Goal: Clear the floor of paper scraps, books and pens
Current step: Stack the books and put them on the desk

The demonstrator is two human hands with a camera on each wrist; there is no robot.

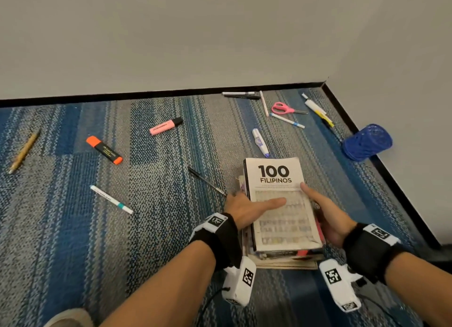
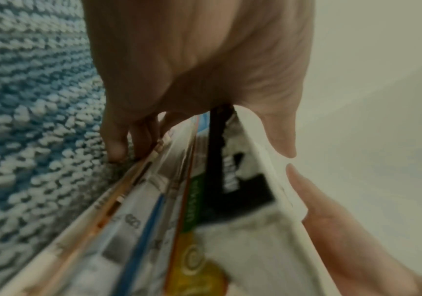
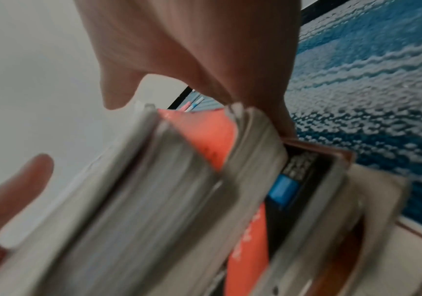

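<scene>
A stack of books [image 1: 281, 229] lies on the blue-grey carpet, topped by a white "100 Filipinos" paperback. My left hand [image 1: 254, 202] grips the stack's left side, thumb flat across the top cover. In the left wrist view its fingertips [image 2: 115, 148] reach the carpet beside the lowest book [image 2: 119, 202]. My right hand [image 1: 315, 199] grips the right side, thumb on the cover. The right wrist view shows its fingers [image 3: 278, 112] curled round the page edges [image 3: 154, 190]. Loose on the carpet lie an orange highlighter [image 1: 104, 150], pink highlighter [image 1: 166, 125], black pen [image 1: 206, 180] and white marker [image 1: 111, 199].
A pencil [image 1: 24, 152] lies far left. A correction pen [image 1: 260, 142], pink scissors [image 1: 286, 108] and several pens [image 1: 241, 95] lie toward the room's corner. A blue mesh pen holder [image 1: 367, 142] lies tipped by the right wall. Black skirting [image 1: 146, 95] edges the carpet.
</scene>
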